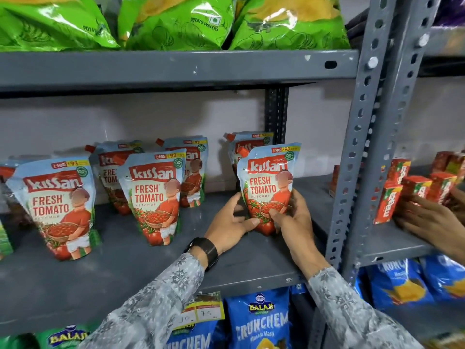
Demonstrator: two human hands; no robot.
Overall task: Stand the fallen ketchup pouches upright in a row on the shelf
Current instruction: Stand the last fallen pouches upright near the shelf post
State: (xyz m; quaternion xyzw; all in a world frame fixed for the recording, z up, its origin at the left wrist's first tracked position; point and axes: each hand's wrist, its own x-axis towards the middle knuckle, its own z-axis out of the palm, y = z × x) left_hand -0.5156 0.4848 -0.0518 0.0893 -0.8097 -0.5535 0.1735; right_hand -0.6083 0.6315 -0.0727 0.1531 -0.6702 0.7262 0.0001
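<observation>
Several Kissan ketchup pouches stand on the grey middle shelf [125, 273]. The rightmost front pouch [268, 177] is upright, and both my hands hold its lower part. My left hand [230, 222], with a black watch on its wrist, presses its left bottom edge; my right hand [292, 215] grips its right side. Another pouch [247, 142] stands right behind it. Front pouches stand at the middle [153, 195] and at the left [56, 205], with two more [110, 162] [195, 157] behind them. A further pouch at the far left edge is mostly hidden.
A grey perforated upright post [362, 152] borders the shelf on the right. Beyond it stand red juice cartons [402, 190], where another person's hand [427, 220] rests. Green wafer bags [176, 21] fill the shelf above; blue snack bags [259, 321] hang below.
</observation>
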